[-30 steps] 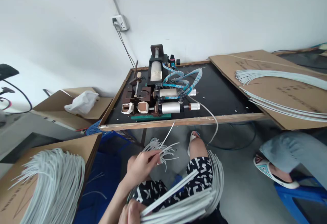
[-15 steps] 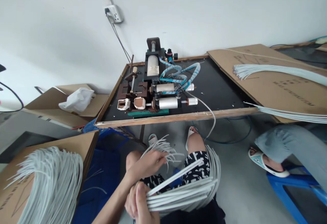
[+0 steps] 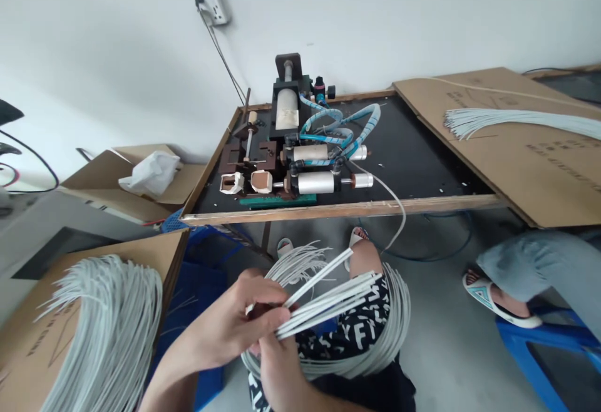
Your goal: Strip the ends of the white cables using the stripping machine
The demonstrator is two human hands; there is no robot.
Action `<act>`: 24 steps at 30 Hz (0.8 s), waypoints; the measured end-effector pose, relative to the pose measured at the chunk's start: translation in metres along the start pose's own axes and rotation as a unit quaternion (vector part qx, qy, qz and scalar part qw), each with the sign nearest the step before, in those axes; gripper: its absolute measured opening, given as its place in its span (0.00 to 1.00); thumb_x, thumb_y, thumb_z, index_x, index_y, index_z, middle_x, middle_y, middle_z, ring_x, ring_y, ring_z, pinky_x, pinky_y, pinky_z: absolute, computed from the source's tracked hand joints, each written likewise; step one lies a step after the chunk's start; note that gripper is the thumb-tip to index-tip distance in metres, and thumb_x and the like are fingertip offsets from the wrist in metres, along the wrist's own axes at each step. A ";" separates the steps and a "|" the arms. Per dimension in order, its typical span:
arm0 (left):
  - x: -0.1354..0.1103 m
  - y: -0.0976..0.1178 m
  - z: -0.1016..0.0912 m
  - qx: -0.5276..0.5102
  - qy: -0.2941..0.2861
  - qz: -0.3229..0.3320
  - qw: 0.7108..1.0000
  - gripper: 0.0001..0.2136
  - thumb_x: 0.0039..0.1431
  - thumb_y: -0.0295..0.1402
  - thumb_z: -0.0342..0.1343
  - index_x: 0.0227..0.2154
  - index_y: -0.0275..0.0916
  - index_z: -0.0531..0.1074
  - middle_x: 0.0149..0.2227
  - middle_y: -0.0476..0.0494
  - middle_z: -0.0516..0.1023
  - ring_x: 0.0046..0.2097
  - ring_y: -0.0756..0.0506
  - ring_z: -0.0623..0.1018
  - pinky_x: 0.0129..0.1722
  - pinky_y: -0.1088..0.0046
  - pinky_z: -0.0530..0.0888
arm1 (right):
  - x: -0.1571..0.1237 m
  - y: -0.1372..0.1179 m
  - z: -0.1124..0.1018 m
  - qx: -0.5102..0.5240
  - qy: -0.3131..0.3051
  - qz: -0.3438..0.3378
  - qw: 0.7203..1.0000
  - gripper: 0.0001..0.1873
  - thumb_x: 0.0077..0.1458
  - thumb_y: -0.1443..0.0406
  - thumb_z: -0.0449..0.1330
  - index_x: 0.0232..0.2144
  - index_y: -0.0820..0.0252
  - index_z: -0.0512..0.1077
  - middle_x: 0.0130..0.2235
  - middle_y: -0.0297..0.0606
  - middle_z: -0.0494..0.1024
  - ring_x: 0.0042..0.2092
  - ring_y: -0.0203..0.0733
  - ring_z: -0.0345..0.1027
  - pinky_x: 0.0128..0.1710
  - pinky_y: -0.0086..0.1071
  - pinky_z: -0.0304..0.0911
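A bunch of thin white wires [image 3: 328,305] is held between my hands above my lap, its ends pointing up and to the right. My left hand [image 3: 253,312] is closed over the bunch, thumb and fingers pinching some wires near my other hand. Just below it, my right hand [image 3: 282,362] grips the same bunch from underneath; its fingers are partly hidden. A few wires stand apart above the main group. The rest of the bundle curves in a loop [image 3: 399,318] over my patterned shorts, and more wire ends [image 3: 300,262] spread out beyond my left hand.
A pneumatic machine [image 3: 300,149] with blue-striped hoses stands on the black table [image 3: 413,161]. To the left, a thick bundle of white wires [image 3: 113,318] lies on cardboard [image 3: 171,246]. At right are cardboard sheets [image 3: 526,174] with wires [image 3: 516,118], and another person's leg [image 3: 526,262].
My left hand has come back from the far wire ends onto the held bunch. The bunch now tilts further upward. A second group of wires at the right table edge has gone from view.
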State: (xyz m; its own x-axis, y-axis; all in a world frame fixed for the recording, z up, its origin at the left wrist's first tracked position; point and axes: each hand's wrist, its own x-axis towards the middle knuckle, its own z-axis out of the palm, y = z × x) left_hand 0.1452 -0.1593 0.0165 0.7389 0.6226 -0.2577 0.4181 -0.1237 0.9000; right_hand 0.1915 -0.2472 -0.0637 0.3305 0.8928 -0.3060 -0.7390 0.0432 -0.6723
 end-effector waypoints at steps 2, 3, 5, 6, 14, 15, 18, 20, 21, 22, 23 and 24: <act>-0.002 0.003 0.003 -0.001 -0.006 -0.001 1.000 0.12 0.56 0.40 0.66 0.21 0.41 0.82 0.23 0.42 0.76 0.28 0.43 0.76 0.30 0.70 0.78 | 0.005 -0.009 -0.002 -0.027 -0.025 0.027 0.999 0.29 0.46 0.40 0.66 0.22 0.53 0.60 0.20 0.23 0.54 0.24 0.32 0.44 0.24 0.29 0.50; -0.002 0.002 0.005 -0.007 0.001 -0.006 1.000 0.15 0.58 0.41 0.65 0.20 0.40 0.80 0.22 0.43 0.75 0.27 0.44 0.75 0.27 0.72 0.77 | 0.007 -0.012 -0.003 -0.029 -0.038 0.044 0.998 0.29 0.46 0.39 0.66 0.25 0.54 0.62 0.22 0.23 0.55 0.25 0.32 0.45 0.25 0.29 0.51; 0.000 -0.003 0.008 -0.041 0.027 -0.028 0.998 0.17 0.60 0.46 0.62 0.23 0.38 0.81 0.24 0.43 0.75 0.25 0.45 0.75 0.21 0.74 0.75 | 0.011 -0.012 -0.004 -0.021 -0.041 0.049 0.998 0.31 0.47 0.36 0.64 0.32 0.55 0.65 0.24 0.24 0.57 0.26 0.33 0.47 0.26 0.29 0.52; 0.001 -0.007 0.010 -0.069 0.046 -0.045 0.996 0.19 0.60 0.49 0.61 0.26 0.38 0.82 0.25 0.43 0.76 0.22 0.47 0.75 0.17 0.75 0.73 | 0.012 -0.008 -0.005 -0.011 -0.030 0.046 0.998 0.31 0.47 0.36 0.63 0.33 0.56 0.66 0.25 0.24 0.58 0.26 0.33 0.47 0.26 0.29 0.51; 0.012 -0.038 0.024 -0.242 0.200 -0.032 0.949 0.20 0.56 0.52 0.64 0.29 0.36 0.80 0.18 0.48 0.74 0.13 0.52 0.69 0.11 0.80 0.64 | 0.019 0.015 -0.016 0.030 0.083 0.044 0.995 0.27 0.54 0.40 0.64 0.36 0.57 0.82 0.24 0.34 0.75 0.30 0.41 0.70 0.32 0.32 0.67; 0.014 -0.040 0.024 -0.265 0.216 -0.020 0.940 0.20 0.56 0.51 0.65 0.30 0.36 0.80 0.20 0.48 0.74 0.14 0.52 0.69 0.11 0.80 0.63 | 0.018 0.011 -0.017 0.041 0.082 0.042 0.995 0.26 0.56 0.42 0.62 0.41 0.55 0.82 0.32 0.38 0.81 0.39 0.45 0.75 0.41 0.34 0.71; 0.022 -0.044 0.022 -0.286 0.267 0.019 0.920 0.19 0.58 0.50 0.65 0.35 0.36 0.81 0.26 0.46 0.77 0.20 0.51 0.74 0.15 0.80 0.66 | 0.017 -0.003 -0.016 0.059 0.061 0.047 0.995 0.26 0.59 0.43 0.60 0.46 0.53 0.82 0.52 0.39 0.82 0.60 0.51 0.71 0.63 0.41 0.62; 0.029 -0.044 0.017 -0.254 0.308 0.058 0.915 0.18 0.60 0.49 0.63 0.35 0.36 0.82 0.25 0.46 0.77 0.23 0.50 0.75 0.22 0.79 0.70 | 0.017 -0.010 -0.017 0.061 0.051 0.061 0.995 0.29 0.58 0.40 0.59 0.47 0.54 0.81 0.54 0.38 0.82 0.63 0.52 0.68 0.67 0.44 0.55; 0.033 -0.044 0.013 -0.238 0.331 0.080 0.910 0.18 0.61 0.48 0.63 0.33 0.35 0.82 0.24 0.47 0.76 0.24 0.51 0.74 0.25 0.79 0.71 | 0.016 -0.012 -0.017 0.068 0.053 0.066 0.994 0.30 0.58 0.40 0.59 0.48 0.54 0.81 0.55 0.38 0.82 0.65 0.52 0.66 0.69 0.44 0.52; 0.039 -0.044 0.009 -0.226 0.354 0.099 0.902 0.17 0.62 0.47 0.62 0.32 0.35 0.82 0.23 0.48 0.75 0.25 0.51 0.73 0.27 0.79 0.71 | 0.016 -0.014 -0.017 0.078 0.056 0.070 0.993 0.31 0.56 0.39 0.60 0.48 0.53 0.80 0.56 0.37 0.81 0.66 0.51 0.63 0.70 0.44 0.49; 0.044 -0.043 0.003 -0.216 0.377 0.114 0.893 0.17 0.62 0.46 0.62 0.31 0.35 0.82 0.22 0.49 0.74 0.25 0.52 0.72 0.27 0.79 0.70 | 0.016 -0.014 -0.017 0.090 0.062 0.071 0.991 0.31 0.55 0.39 0.61 0.49 0.53 0.79 0.57 0.37 0.81 0.68 0.50 0.61 0.70 0.44 0.47; 0.050 -0.043 -0.003 -0.207 0.396 0.124 0.886 0.17 0.61 0.46 0.62 0.30 0.35 0.81 0.22 0.50 0.73 0.25 0.52 0.70 0.27 0.79 0.69 | 0.016 -0.014 -0.017 0.100 0.070 0.067 0.990 0.32 0.54 0.39 0.62 0.49 0.53 0.79 0.58 0.36 0.80 0.69 0.49 0.59 0.71 0.43 0.45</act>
State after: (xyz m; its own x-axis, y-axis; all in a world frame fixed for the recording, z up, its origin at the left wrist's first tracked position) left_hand 0.1630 -0.1206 -0.0340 0.1096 0.9831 0.1467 -0.0563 -0.1413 0.9884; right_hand 0.2173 -0.2411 -0.0703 0.2891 0.8258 -0.4842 -0.8790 0.0286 -0.4760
